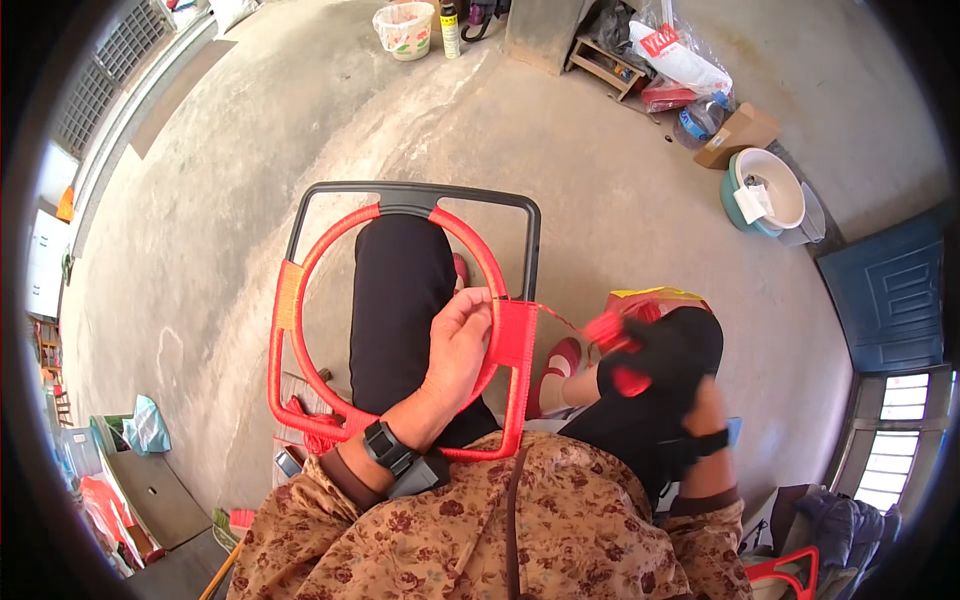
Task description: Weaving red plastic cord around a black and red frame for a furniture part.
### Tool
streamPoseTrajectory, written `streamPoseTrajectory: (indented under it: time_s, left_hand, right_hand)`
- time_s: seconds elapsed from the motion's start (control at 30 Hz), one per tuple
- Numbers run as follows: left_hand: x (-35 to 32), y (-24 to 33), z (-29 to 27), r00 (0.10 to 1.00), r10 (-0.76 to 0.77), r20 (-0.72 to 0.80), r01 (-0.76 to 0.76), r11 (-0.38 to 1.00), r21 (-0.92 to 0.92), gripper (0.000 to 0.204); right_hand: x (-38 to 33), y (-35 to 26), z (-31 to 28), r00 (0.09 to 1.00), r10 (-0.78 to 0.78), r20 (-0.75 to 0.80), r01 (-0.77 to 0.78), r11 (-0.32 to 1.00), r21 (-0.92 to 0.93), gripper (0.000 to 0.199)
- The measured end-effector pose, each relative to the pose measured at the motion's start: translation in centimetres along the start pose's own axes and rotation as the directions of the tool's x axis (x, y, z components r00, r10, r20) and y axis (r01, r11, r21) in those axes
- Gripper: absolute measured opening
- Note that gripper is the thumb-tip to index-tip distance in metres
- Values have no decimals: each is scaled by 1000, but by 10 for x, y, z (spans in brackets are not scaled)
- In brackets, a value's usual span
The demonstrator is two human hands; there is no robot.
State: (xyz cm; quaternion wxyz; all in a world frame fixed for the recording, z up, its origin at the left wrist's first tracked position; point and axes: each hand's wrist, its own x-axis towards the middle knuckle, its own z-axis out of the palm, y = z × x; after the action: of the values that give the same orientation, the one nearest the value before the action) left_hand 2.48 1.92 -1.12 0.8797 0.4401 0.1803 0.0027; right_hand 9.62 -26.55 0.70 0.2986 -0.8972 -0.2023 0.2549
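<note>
Across my lap lies a squarish frame (533, 250) with a ring (322, 240) inside it. Red cord covers the ring and the frame's lower part; bare black plastic shows along the top. An orange-wrapped band (289, 296) joins ring and frame at the left, a wide red-wrapped band (516, 332) at the right. Bare-skinned, my left hand (462, 340) is closed on the frame beside that red band, thumb and fingers pinching its edge. My right hand (660, 365), black-gloved and smeared by motion, grips a bundle of red cord (606, 331). A thin strand (558, 317) runs from the band to it.
A red and yellow bag (655, 297) stands by my right knee. More red cord (318, 428) lies under the frame's lower left. Farther off are a patterned bucket (405, 32), stacked basins (770, 190), a cardboard box (737, 135) and a blue door (888, 290).
</note>
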Motion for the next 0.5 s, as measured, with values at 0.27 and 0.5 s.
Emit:
streamPoseTrajectory:
  time_s: [0.27,0.5]
  left_hand:
    - [0,-3,0,1000,17,26,-24,953,302,17]
    - [2,0,2,832,555,-5,-414,628,658,16]
  right_hand:
    - [82,-56,95,947,-320,-39,316,899,304,66]
    - [108,-30,63,927,139,-348,308,247,919,56]
